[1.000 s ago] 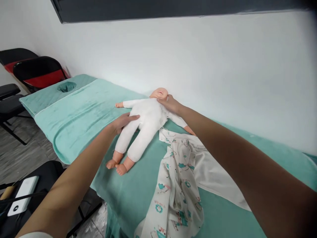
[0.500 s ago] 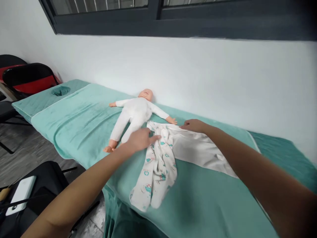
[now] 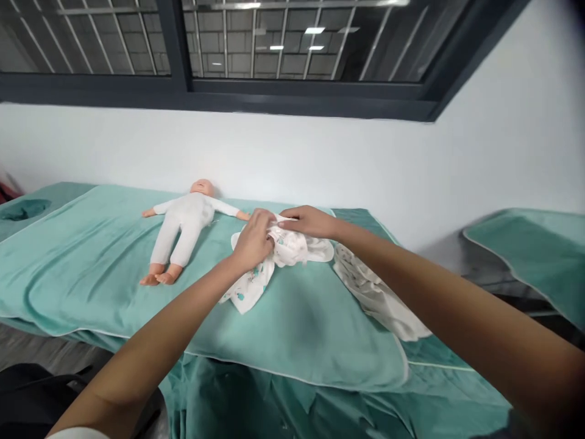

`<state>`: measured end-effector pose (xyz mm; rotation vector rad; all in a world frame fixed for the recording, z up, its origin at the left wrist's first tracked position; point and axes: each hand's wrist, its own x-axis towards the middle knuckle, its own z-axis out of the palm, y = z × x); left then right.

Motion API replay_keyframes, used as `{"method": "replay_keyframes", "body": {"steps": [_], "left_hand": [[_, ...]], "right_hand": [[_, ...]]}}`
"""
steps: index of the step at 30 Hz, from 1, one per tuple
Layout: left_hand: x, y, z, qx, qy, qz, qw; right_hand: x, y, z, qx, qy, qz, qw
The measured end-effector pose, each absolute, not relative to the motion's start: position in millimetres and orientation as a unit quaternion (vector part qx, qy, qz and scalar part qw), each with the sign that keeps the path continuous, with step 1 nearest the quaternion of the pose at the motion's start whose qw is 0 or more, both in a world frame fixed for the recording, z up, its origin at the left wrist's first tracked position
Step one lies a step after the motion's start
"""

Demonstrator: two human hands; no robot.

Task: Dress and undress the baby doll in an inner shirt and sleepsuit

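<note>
Both hands off baby doll since 1 s ago, now on printed baby garment. Left hand and right hand: fingers pinching bunched cloth, mid massage bed, just right of doll. Dressing prep likely underway.
</note>
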<state>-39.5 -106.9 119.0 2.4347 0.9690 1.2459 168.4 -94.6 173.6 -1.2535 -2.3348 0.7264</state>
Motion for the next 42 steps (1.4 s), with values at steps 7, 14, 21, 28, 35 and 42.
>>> {"method": "replay_keyframes", "body": {"steps": [7, 14, 21, 28, 35, 42], "left_hand": [[-23, -142, 153, 0.862, 0.381, 0.332, 0.028], [-39, -184, 183, 0.792, 0.475, 0.383, 0.014], [-28, -195, 178, 0.741, 0.4, 0.518, 0.15], [-48, -199, 123, 0.811, 0.388, 0.395, 0.189], [-118, -210, 66, 0.816, 0.437, 0.361, 0.109], [-229, -234, 35, 0.68, 0.552, 0.474, 0.087]], "right_hand": [[174, -192, 224, -0.48, -0.809, 0.259, 0.219], [193, -213, 187, -0.557, -0.738, 0.318, 0.212], [147, -217, 114, -0.462, -0.619, 0.506, 0.385], [102, -198, 89, -0.366, -0.497, 0.624, 0.479], [58, -200, 86, -0.353, -0.526, 0.668, 0.39], [28, -212, 59, -0.288, -0.696, 0.635, 0.174]]}}
